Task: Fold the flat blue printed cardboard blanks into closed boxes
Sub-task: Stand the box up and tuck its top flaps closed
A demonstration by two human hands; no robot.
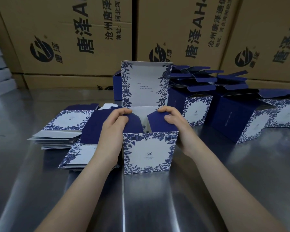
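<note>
A blue-and-white floral box (149,153) stands upright on the steel table (157,206) in front of me, its top open and its tall lid panel (146,84) raised at the back. My left hand (115,122) pinches the box's left dark-blue side flap. On the other side, my right hand (172,118) pinches the right side flap. Both flaps tilt inward over the opening. A stack of flat blanks (64,129) lies to the left of the box, partly behind my left forearm.
Several erected boxes with open tops (241,118) crowd the table to the right and behind. Another blue box (117,87) stands behind the lid. Large brown shipping cartons (174,30) form a wall at the table's far edge.
</note>
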